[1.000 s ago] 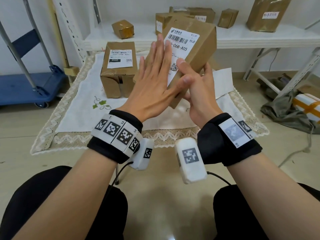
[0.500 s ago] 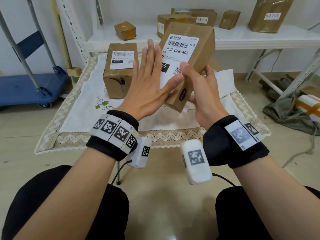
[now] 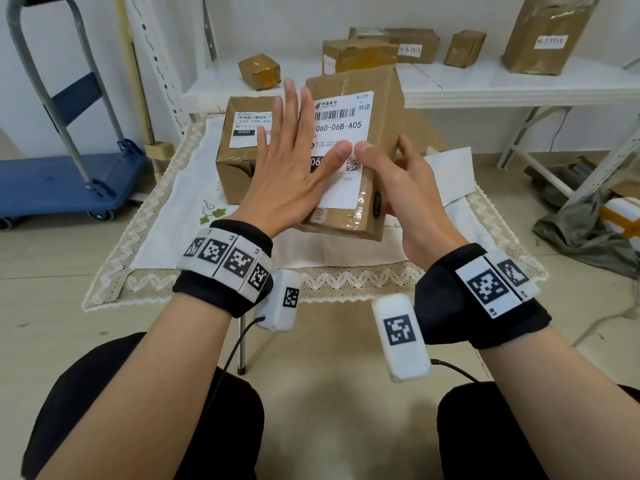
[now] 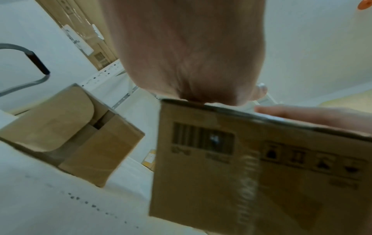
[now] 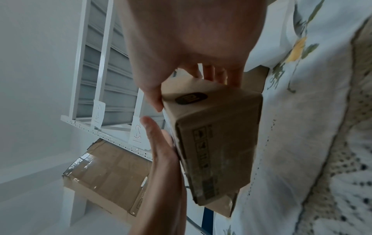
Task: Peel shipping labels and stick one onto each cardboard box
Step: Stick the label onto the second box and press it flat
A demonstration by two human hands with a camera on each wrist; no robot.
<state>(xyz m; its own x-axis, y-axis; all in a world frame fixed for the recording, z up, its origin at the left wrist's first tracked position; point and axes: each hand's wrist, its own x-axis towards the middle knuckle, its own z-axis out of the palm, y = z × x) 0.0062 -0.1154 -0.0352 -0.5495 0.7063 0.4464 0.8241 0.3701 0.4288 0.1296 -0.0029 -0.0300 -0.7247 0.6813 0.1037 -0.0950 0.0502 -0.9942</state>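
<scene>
A labelled box (image 3: 242,147) on the tablecloth (image 3: 173,216) is partly hidden by the left hand (image 3: 291,174), which lies flat with fingers straight, pressing the shipping label (image 3: 341,133) and covering its left edge. The held box (image 3: 377,188) is raised and tilted — the right hand (image 3: 408,195) grips it, thumb on the label, fingers curled behind, mostly unseen.

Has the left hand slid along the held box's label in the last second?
Yes. The left hand has slid down and leftward across the label, uncovering the barcode and code it hid earlier, judged against the held box.
</scene>
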